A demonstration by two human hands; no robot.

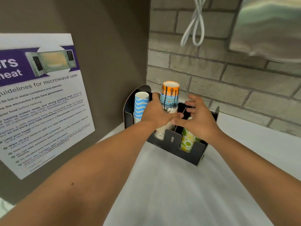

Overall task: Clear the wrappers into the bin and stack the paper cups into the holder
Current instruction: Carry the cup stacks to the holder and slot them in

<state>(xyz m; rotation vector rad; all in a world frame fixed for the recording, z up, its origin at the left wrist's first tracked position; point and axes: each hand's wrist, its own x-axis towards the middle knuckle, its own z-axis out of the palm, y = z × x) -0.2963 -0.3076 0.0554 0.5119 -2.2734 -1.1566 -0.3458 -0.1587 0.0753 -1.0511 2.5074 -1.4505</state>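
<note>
A black cup holder (193,154) stands on the white counter in the corner. A tall stack of upside-down palm-tree cups (170,97) rises from its front left slot, and my left hand (156,111) is wrapped around that stack. My right hand (197,118) hovers just right of the stack with fingers spread, holding nothing. A stack of blue zigzag cups (140,103) sits in the rear left slot. Green lemon-print cups (187,141) fill the front right slot, partly hidden under my right hand. No wrappers or bin are in view.
A brown side panel carries a microwave guidelines poster (42,101) on the left. Behind the holder is a grey brick wall (219,75). A white cable (195,23) hangs above, beside a steel dispenser (270,26). The white counter (179,193) stretches toward me.
</note>
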